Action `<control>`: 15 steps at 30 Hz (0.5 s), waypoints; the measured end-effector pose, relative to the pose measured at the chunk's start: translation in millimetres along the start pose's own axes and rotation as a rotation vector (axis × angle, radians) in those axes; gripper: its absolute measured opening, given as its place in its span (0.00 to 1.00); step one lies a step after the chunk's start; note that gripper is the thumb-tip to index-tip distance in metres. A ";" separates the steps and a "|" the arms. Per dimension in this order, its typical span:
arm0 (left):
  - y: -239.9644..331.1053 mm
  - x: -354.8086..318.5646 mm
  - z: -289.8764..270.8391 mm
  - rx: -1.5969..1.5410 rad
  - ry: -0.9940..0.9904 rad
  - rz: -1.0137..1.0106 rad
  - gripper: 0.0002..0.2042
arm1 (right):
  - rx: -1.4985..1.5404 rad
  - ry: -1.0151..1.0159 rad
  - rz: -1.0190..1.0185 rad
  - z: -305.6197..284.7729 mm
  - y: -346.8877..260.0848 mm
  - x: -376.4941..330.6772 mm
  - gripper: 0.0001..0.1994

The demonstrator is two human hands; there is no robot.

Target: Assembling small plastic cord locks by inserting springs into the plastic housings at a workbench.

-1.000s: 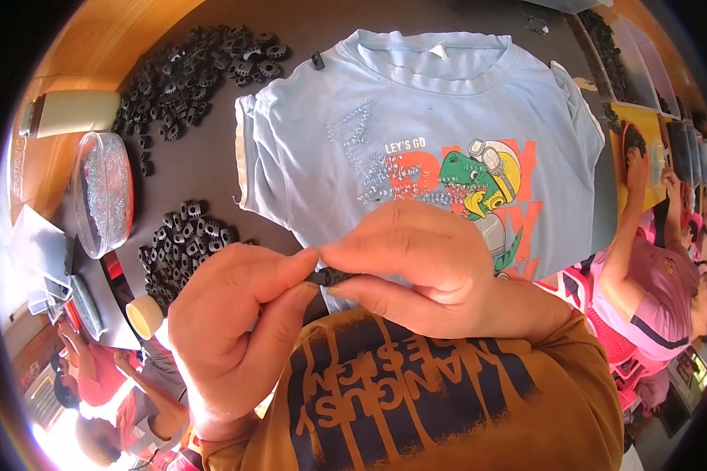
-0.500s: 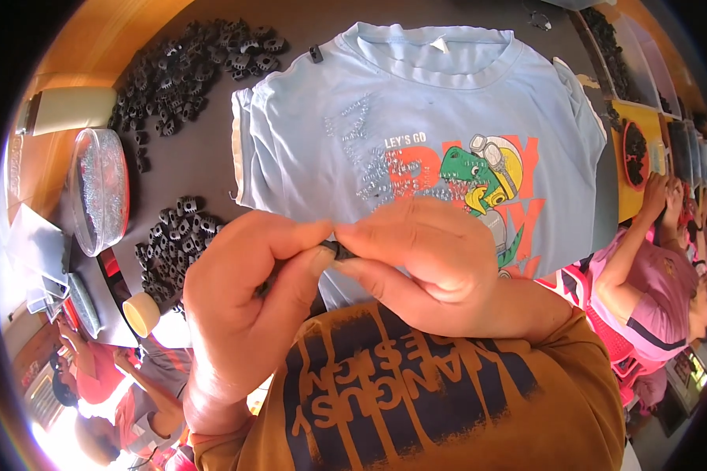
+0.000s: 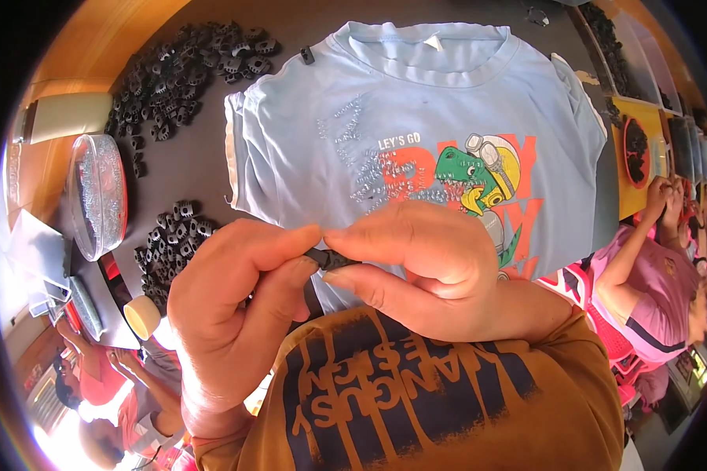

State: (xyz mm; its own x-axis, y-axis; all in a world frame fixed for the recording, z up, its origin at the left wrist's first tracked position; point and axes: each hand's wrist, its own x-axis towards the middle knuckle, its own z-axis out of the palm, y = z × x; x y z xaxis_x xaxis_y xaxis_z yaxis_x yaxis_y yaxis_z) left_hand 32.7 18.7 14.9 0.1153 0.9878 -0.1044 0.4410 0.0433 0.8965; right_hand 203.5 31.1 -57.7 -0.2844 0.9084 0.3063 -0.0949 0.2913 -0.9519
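The fingers of my left hand (image 3: 239, 302) and right hand (image 3: 432, 267) pinch a small black piece (image 3: 331, 258) between them, near my chest. A clear dish (image 3: 94, 140) on my left holds silvery bits (image 3: 106, 196); a red-rimmed bowl (image 3: 627, 166) far right holds black pieces (image 3: 638, 149).

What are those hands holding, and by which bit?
A small black plastic piece: the right hand pinches its right end between thumb and forefinger, and the left hand pinches its left end.
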 end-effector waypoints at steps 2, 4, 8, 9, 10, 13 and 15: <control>2.2 0.8 1.3 0.051 -0.007 0.003 0.08 | -0.013 0.018 -0.026 1.0 1.7 -0.3 0.11; 1.1 0.7 2.9 0.099 -0.014 0.007 0.08 | -0.049 0.045 -0.063 1.9 3.0 -0.7 0.11; -7.5 2.5 4.0 0.344 -0.031 0.262 0.10 | -0.090 0.026 -0.112 -0.2 5.7 -2.5 0.15; -8.2 3.3 3.5 0.372 -0.055 0.288 0.11 | -0.107 0.032 -0.130 0.1 7.0 -2.3 0.15; -7.8 3.6 3.1 0.372 -0.053 0.289 0.11 | -0.124 0.037 -0.150 0.2 7.7 -1.7 0.15; -6.2 3.2 3.5 0.351 -0.052 0.287 0.12 | -0.069 -0.026 -0.070 -5.0 0.6 -0.4 0.15; -7.4 0.6 9.4 0.297 0.022 0.307 0.14 | 0.094 -0.017 0.029 -4.1 0.2 -1.7 0.14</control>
State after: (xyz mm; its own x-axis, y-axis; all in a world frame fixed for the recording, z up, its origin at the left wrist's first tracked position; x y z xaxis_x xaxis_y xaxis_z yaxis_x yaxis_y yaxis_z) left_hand 37.9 17.6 4.2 0.2635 0.9512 0.1605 0.6269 -0.2953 0.7210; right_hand 207.9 30.8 -58.4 -0.3041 0.9108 0.2793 -0.1753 0.2347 -0.9561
